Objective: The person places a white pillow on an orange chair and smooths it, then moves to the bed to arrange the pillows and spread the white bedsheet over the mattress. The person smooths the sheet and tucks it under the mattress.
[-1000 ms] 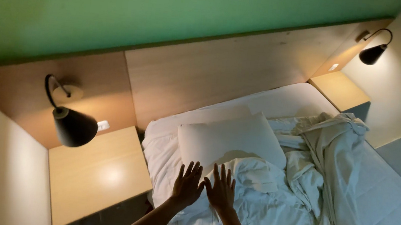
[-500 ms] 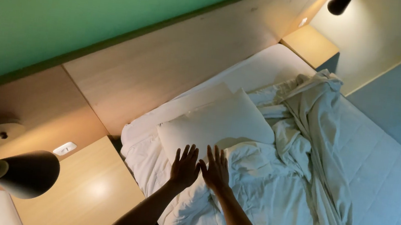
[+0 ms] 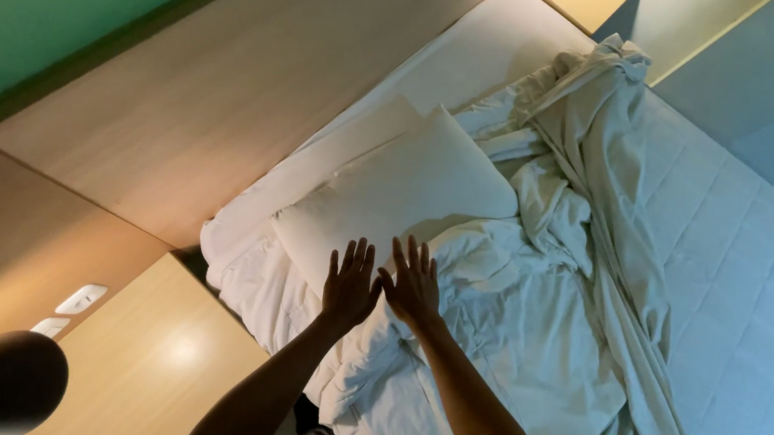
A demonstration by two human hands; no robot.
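Head view, left hand (image 3: 349,286) and right hand (image 3: 414,285) spread flat, empty, over pillow (image 3: 399,195), crumpled sheet (image 3: 563,208) beside

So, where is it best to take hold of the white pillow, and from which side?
Probably its near long edge, from the nightstand side of the bed. The pillow lies flat and slanted, with that edge facing both open hands, left and right; crumpled sheet crowds its far side.
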